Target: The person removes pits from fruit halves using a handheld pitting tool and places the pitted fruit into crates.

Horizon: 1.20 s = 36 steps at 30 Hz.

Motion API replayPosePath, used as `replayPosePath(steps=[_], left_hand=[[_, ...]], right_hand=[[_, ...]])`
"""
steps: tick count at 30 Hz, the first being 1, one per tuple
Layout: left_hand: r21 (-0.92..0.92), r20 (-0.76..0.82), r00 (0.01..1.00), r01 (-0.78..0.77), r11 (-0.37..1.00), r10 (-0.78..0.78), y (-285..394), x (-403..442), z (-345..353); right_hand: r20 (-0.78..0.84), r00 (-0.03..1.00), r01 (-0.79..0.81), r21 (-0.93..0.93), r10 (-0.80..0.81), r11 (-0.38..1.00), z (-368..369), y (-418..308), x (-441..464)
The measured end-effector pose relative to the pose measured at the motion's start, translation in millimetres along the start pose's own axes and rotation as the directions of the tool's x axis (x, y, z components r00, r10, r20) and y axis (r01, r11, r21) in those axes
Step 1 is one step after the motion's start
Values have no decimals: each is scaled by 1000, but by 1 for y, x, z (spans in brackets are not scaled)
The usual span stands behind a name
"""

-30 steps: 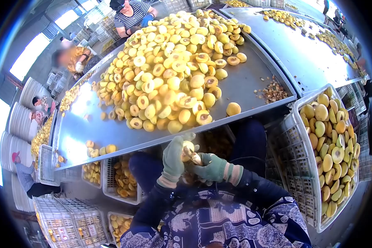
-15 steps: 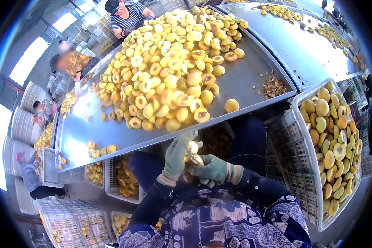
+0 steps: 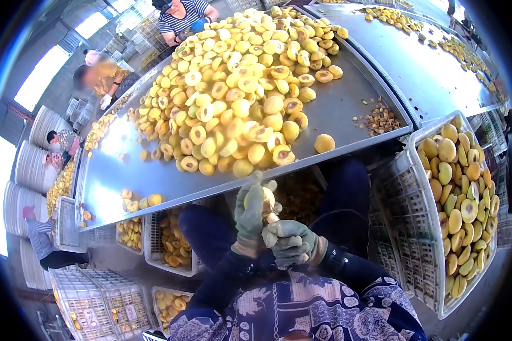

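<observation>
In front of my lap, both gloved hands meet just below the metal table's edge. My left hand (image 3: 250,213) has its fingers wrapped round a yellow peach (image 3: 269,199), partly hidden by the glove. Close beside it, my right hand (image 3: 293,241) is closed on a small pale tool (image 3: 272,217) whose end is at the fruit; most of it is hidden in the fist. Beyond my hands, a large heap of halved yellow peaches (image 3: 233,108), some showing brown pit hollows, lies on the metal table (image 3: 335,105).
At right stands a white crate (image 3: 407,187) full of peach halves. More crates (image 3: 196,267) with fruit stand at lower left. Brown pit scraps (image 3: 381,119) lie in the table's right corner. Several people work along the far and left sides, one in a striped shirt (image 3: 185,17).
My left hand has turned more upright around the fruit, and my right hand has shifted slightly lower. The view has moved a little. A co-worker's hand at left has pulled back from the table.
</observation>
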<state>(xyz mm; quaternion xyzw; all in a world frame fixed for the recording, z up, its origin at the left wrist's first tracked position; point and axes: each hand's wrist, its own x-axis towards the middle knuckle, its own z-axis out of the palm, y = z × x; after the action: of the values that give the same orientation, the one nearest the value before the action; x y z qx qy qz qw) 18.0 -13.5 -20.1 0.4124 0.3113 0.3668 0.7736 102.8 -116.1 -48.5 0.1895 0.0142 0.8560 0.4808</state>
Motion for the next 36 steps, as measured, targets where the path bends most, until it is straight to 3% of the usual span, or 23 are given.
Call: replayPosePath(steps=[2,3,6,7,8,9,10,11,13,16,18,20,21,23,26,29,30,31,33,36], left_hand=[[-79,-92,985,-150,986,143,-13,15,-23],[174,-172,941,-263,949,292,-7,13,-30],[416,-212,904,-259,872,370,52,15,-73],[479,-275,909,-152,864,312,72,17,-99],[580,-285,869,-180,795,404,89,21,-121],[661,-310,861,-110,743,403,96,33,-180],[928,-139,853,-65,367,503,115,34,-199],[977,-153,893,72,201,423,125,36,-195],[945,-222,937,275,-179,268,153,47,-177],[978,164,924,-106,-180,347,115,103,-197],[994,-54,994,63,-91,95,103,133,-148],[910,-39,990,90,-405,133,68,166,-144],[964,-76,988,108,-244,136,61,175,-142],[969,-127,975,161,-187,180,54,175,-148],[955,-200,977,211,-208,72,83,156,-122],[991,-114,957,88,105,265,47,164,-173],[965,-95,952,17,260,290,61,146,-153],[858,-107,975,-9,513,196,59,146,-162],[975,135,949,-178,134,285,55,137,-169],[981,80,990,-99,169,114,49,127,-144]], right_hand=[[23,999,28,-68,-26,997,4,0,0],[36,999,40,-102,-37,994,5,-3,-1],[-209,975,17,-281,-78,960,3,-15,-6],[-287,953,-4,-335,-98,942,1,-20,-7],[-485,867,-51,-316,-115,947,-3,-24,-6],[-555,820,-52,-315,-140,948,-6,-25,-2],[-622,766,-51,-315,-165,948,-8,-26,1],[-685,703,-53,-316,-189,947,-11,-26,2],[-679,714,-64,-303,-169,951,-17,-29,5],[-689,684,-93,-411,-242,907,-16,-29,12],[-734,639,-53,-341,-231,939,-14,-30,16],[-744,622,-29,-334,-244,942,-19,-32,14],[-715,652,-15,-344,-252,939,-21,-33,13],[-658,709,9,-354,-255,935,-24,-32,11],[-688,688,-18,-334,-231,942,-26,-29,12],[-727,621,-77,-428,-292,900,-5,-22,16],[-718,607,-135,-517,-342,845,1,-21,16],[-704,593,-192,-596,-391,780,6,-20,16],[-690,583,-258,-658,-429,707,19,-18,22],[-672,610,-249,-665,-419,704,31,-12,34]])
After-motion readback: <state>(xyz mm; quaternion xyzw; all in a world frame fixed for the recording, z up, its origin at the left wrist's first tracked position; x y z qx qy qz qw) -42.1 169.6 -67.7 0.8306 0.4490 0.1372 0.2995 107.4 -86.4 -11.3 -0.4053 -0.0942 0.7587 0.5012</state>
